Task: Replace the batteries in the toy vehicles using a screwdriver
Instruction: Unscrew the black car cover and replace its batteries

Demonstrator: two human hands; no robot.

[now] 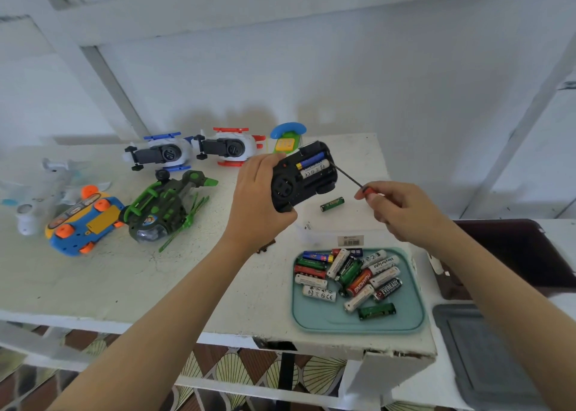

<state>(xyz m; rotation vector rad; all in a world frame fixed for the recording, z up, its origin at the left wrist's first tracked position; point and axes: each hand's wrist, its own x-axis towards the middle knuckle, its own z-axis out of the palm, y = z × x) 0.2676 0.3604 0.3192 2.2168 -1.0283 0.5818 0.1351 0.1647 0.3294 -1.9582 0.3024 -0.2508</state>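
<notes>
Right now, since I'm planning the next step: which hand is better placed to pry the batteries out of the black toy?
Right, likely. The right hand pinches the screwdriver, its tip at the open battery compartment; the left hand grips the black toy.

**Toys left, batteries right**

On the surface, a tray of batteries sits near right; a loose battery lies beyond it. A helicopter and car lie left, two planes behind them.
</notes>
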